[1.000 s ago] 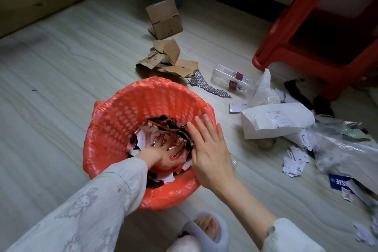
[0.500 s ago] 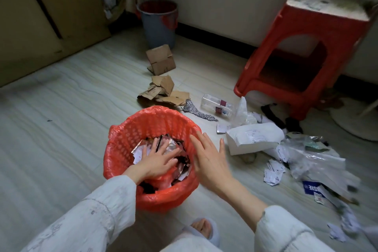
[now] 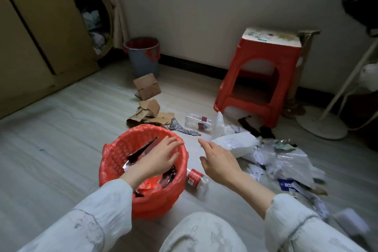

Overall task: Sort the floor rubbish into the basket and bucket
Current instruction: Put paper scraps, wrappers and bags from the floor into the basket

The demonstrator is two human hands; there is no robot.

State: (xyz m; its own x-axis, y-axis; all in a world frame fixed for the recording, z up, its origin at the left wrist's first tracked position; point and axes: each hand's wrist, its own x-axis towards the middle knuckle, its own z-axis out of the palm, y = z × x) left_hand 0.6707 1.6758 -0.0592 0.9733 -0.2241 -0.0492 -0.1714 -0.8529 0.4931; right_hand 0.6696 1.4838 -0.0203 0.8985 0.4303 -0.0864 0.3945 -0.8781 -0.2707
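Observation:
A basket lined with an orange-red bag (image 3: 114, 155) stands on the floor in front of me, holding dark and shiny wrappers. My left hand (image 3: 161, 155) hovers over its opening, fingers relaxed, holding nothing. My right hand (image 3: 218, 161) is off to the right of the basket above the floor, fingers loosely spread and empty. A small plastic bottle with a red label (image 3: 195, 178) lies beside the basket under my right wrist. A grey-blue bucket with a red liner (image 3: 142, 57) stands by the far wall. Torn cardboard (image 3: 151, 112) lies beyond the basket.
A pile of white paper, plastic bags and scraps (image 3: 276, 157) spreads on the floor at right. A clear plastic box (image 3: 198, 121) and a patterned strip (image 3: 182, 128) lie behind it. A red stool (image 3: 259, 80) stands by the wall, a fan base (image 3: 321, 127) at far right, cardboard boxes (image 3: 41, 37) at left.
My view has lifted, showing more of the room. My left hand rose out of the rubbish in the basket, and my right hand left the basket's rim and moved right.

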